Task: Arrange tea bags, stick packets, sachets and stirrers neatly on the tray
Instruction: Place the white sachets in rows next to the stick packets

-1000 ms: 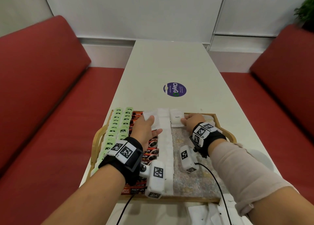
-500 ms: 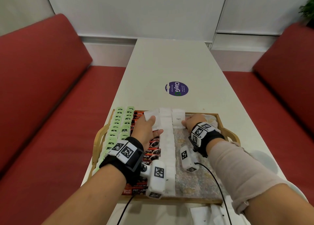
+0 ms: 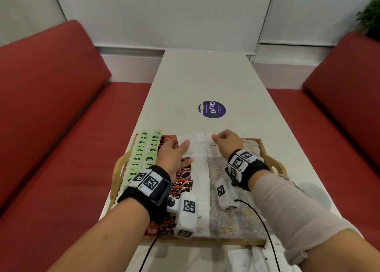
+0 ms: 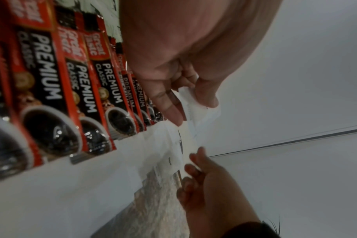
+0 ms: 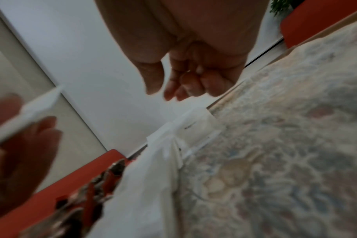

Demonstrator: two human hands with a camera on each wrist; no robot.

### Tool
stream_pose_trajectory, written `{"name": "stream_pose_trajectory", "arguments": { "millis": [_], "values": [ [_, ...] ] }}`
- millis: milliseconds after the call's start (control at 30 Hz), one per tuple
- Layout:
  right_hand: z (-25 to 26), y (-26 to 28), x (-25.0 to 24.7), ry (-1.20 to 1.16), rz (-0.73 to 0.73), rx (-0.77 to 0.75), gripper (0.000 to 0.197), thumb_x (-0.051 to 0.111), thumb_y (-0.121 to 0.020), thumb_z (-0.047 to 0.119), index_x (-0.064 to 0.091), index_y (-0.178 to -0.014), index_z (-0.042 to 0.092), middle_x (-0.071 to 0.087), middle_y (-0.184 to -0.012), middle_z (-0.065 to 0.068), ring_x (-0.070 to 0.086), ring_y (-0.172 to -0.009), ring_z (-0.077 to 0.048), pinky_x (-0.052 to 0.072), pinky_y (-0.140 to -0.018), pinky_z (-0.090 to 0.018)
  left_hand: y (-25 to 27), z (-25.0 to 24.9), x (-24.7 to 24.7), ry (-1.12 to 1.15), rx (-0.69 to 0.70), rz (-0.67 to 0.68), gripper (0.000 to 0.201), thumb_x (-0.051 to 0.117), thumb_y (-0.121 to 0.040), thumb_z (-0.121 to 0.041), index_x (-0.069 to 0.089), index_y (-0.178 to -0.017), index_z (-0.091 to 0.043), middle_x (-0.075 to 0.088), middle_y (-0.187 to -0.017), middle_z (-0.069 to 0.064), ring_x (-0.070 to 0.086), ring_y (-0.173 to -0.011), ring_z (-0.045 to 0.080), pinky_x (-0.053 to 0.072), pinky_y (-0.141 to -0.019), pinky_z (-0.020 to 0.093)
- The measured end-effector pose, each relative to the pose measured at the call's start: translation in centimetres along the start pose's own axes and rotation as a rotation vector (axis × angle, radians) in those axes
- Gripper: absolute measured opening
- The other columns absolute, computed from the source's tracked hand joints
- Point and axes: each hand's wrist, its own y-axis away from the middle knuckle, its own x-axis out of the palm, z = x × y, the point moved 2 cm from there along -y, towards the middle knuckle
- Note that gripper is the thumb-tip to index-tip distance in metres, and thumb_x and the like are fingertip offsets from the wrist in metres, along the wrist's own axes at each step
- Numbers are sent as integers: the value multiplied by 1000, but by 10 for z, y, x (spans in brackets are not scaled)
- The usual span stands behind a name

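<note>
The left hand (image 3: 174, 154) pinched a white sachet (image 3: 186, 146) above the tray (image 3: 119, 169); the right hand (image 3: 227, 142) hovered loosely curled, empty; the sachet should be laid flush against the white column (image 3: 202, 181).

A wooden tray (image 3: 274, 164) is lined with a floral cloth. Green tea bags (image 3: 144, 148) are ranked in two columns at its left edge — red coffee stick packets (image 3: 181, 186) beside them, then overlapping white sugar sachets (image 3: 200, 169) down the middle.
</note>
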Motion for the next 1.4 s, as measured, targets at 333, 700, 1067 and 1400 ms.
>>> {"name": "stream_pose_trajectory", "arguments": {
  "millis": [333, 700, 1067, 1400],
  "values": [
    [35, 29, 4, -266, 332, -227, 24, 65, -87, 13, 58, -65, 17, 54, -46, 12, 47, -38, -3, 35, -42, -12, 10, -2, 8, -8, 35, -33, 16, 55, -96, -18, 58, -110, -11, 67, -102, 5, 65, -89, 18, 56, -74, 32],
    [8, 10, -8, -179, 90, -78, 25, 60, -91, 13, 54, -66, 16, 57, -68, 1, 50, -38, -6, 40, -46, -19, 13, -4, 9, -23, 21, -42, 19, 60, -93, -14, 54, -111, -12, 57, -103, 1, 55, -100, 18, 54, -75, 31],
    [-30, -9, -5, 3, 22, 233, 35, 58, -90, 17, 45, -58, 15, 52, -73, -10, 50, -70, -24, 41, -64, -32, 8, 1, 2, -38, 11, -43, 18, 56, -94, -7, 55, -112, -13, 56, -100, -1, 56, -86, 10, 52, -66, 25],
    [-24, -7, 0, 203, 137, 228, 16, 58, -91, 23, 65, -85, 10, 63, -92, -11, 60, -88, -26, 48, -82, -32, 5, 2, 2, -47, -5, -31, 21, 54, -94, -6, 55, -114, -11, 57, -103, 0, 56, -86, 12, 53, -68, 26]
  ]
}}
